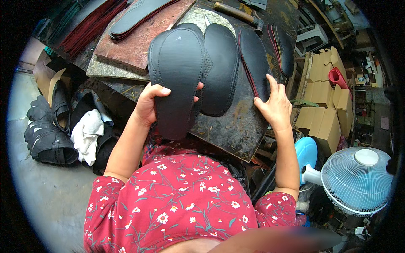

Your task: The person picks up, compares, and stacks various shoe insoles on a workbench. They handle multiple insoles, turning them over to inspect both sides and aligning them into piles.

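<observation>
My left hand (148,101) is closed on a large black insole (177,71) with stitched edges, thumb on top and fingertips showing at its right side. The insole is tilted up over the table's near edge. Partly behind it, another black insole (220,69) rests on the worktable (230,135); whether my fingers touch it I cannot tell. My right hand (276,103) grips the near end of a stack of black insoles (255,55) with red edges, thumb on the left side and fingers on the right.
A hammer (236,13) lies at the back, near another insole stack (283,50). Grey insoles (139,19) sit on a reddish board (122,46) at the left. Cardboard boxes (325,122) and a fan (356,181) stand right; black sandals (52,139) and a white cloth (87,135) are left.
</observation>
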